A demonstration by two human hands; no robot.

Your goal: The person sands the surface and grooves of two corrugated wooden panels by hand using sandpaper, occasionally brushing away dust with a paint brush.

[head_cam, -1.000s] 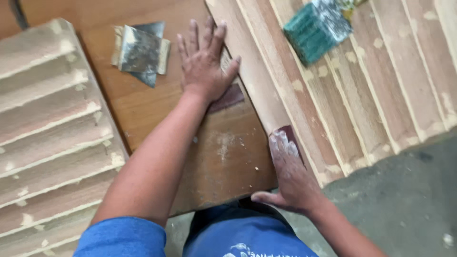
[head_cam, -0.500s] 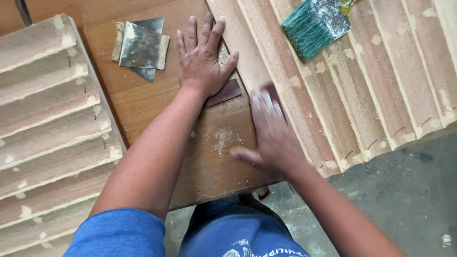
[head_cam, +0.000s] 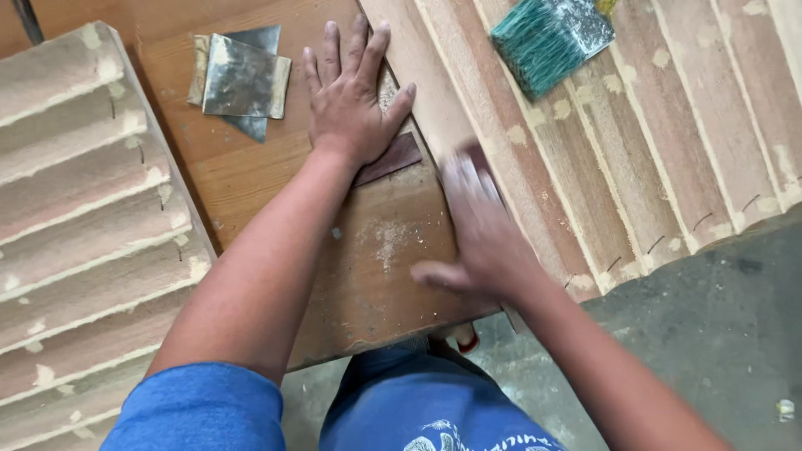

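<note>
Left hand (head_cam: 351,96) lies flat, fingers spread, pinning a dark sandpaper sheet (head_cam: 391,159) on the tabletop (head_cam: 251,179) against the slat (head_cam: 434,92). Right hand (head_cam: 476,230) is a blur, pressed palm-down on that slat near the tabletop's near edge; dark sandpaper peeks at its fingertips. Scrapers (head_cam: 242,79) sit far-left; a brush (head_cam: 547,38) rests on the slats.

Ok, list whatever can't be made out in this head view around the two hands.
- Right hand: motion-blurred; its grip and the dark sanding piece under the fingers are unclear.
- Sandpaper sheet: mostly hidden under the left hand.
- Brush: handle cut off by the top edge.
- Metal scrapers: overlapping, so their count is unclear.
</note>
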